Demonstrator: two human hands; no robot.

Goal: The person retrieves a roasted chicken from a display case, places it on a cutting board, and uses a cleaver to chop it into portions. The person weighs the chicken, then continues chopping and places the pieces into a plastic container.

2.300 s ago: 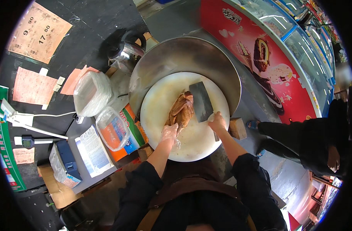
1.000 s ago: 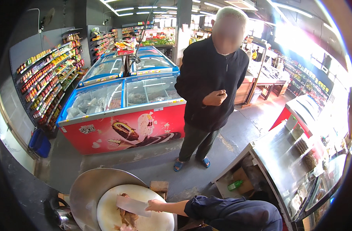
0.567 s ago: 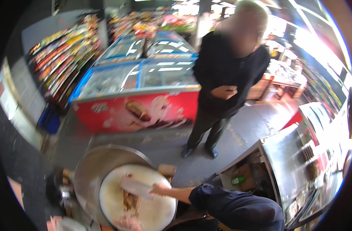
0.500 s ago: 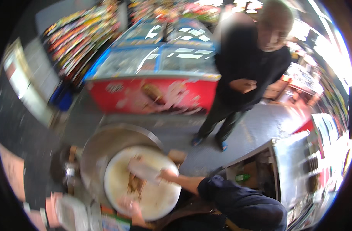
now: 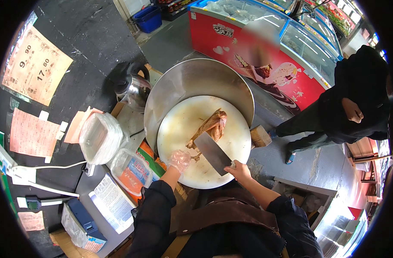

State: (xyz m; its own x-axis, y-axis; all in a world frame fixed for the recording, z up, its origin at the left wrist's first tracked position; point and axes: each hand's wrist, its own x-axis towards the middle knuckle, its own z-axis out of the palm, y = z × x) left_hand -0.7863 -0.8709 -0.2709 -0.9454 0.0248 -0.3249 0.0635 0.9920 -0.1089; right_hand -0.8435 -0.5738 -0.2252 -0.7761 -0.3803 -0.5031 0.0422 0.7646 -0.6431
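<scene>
Right hand (image 5: 239, 170) closed round cleaver (image 5: 213, 154) handle, frame centre | gloved left hand (image 5: 179, 160) placed at lower left of round white board (image 5: 175, 124), grip cannot be told | board bare at left and right, bounded above by curved metal wall (image 5: 196, 77) | browned, glossy bird (image 5: 213, 124) laid mid-board, lower end overlapped by blade

The meat (image 5: 214, 124) lies on the round board (image 5: 177, 124) at the frame's centre, the kettle (image 5: 135, 89) is upper left, the freezer (image 5: 287, 62) upper right.

Smooth metal cleaver (image 5: 213, 153); shiny metal guard (image 5: 198, 78); crinkled plastic glove (image 5: 179, 160).
</scene>
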